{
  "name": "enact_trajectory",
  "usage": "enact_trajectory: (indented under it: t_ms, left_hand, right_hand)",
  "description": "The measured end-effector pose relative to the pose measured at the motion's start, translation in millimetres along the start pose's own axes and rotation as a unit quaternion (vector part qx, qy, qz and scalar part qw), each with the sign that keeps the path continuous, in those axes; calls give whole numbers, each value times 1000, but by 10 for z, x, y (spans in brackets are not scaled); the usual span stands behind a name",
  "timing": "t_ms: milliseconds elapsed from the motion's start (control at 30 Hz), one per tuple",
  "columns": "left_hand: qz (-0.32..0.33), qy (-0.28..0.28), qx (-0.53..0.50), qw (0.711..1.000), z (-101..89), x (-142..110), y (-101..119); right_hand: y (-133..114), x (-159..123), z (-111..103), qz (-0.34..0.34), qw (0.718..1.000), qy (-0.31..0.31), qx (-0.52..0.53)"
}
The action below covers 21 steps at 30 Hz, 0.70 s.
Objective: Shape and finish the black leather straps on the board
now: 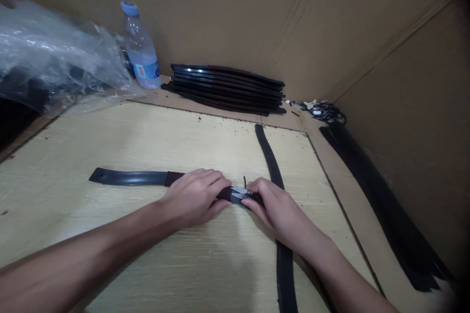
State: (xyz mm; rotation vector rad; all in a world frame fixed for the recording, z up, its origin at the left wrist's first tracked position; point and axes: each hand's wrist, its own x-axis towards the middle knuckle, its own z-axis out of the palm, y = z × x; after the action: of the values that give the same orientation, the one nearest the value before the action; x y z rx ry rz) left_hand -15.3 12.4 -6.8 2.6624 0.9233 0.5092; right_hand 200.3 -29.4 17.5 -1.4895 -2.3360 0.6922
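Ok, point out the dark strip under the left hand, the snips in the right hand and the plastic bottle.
Dark strip (137, 179): head view, on its shiny exposed section.
Snips (240, 190): head view, on the upper blade.
Plastic bottle (142, 51): head view, mid-body.

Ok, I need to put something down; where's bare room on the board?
Bare board, specks aside: between the held strip and stacked strips, and between the forearms, left of the loose strip. Crowded: around the left hand and right hand, and by the bottle and bag.

I'm watching the left hand (198, 195) gripping a dark strip (134, 178) on the table (165, 269), while the right hand (277, 205) is holding small snips (239, 192) over it; a bottle (142, 53) is standing beyond.
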Motion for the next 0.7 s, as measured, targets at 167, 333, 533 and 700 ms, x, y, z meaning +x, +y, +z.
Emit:
enact_trajectory:
  t_ms: [167, 333, 533, 700]
  left_hand:
    - [0, -3, -2, 1000, -2, -8, 7]
    - [4, 3, -7, 1000, 2, -12, 4]
    - [3, 12, -10, 1000, 5, -8, 12]
    - [4, 9, -13, 1000, -7, -5, 29]
  right_hand:
    - [-25, 7, 21, -3, 1000, 0, -20]
    - [-12, 25, 42, -13, 999, -5, -39]
    - [-2, 45, 57, -13, 999, -13, -38]
    - [-26, 55, 45, -32, 999, -11, -16]
